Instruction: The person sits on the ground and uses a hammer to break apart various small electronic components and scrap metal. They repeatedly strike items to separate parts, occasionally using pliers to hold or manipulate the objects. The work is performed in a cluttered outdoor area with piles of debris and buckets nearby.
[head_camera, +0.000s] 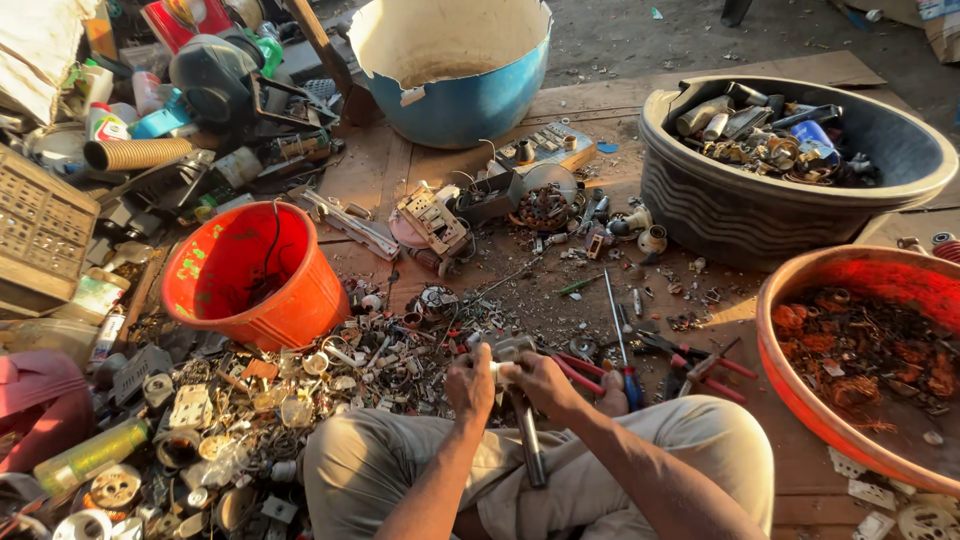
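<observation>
My left hand (470, 382) and my right hand (537, 382) meet over my knees, both closed around a small grey metal part (508, 349). A dark metal bar (528, 440) hangs down from under my hands between my legs; which hand holds it I cannot tell. Red-handled pliers (578, 372) lie just right of my right hand. A blue-handled screwdriver (620, 345) lies on the wooden board beside them.
An orange bucket (300, 300) stands tilted at left. A blue basin (470, 100) sits at the back, a grey tub (720, 200) of scrap at right, an orange basin (800, 390) of rusty bits nearer. Several small metal scraps (300, 390) lie scattered around.
</observation>
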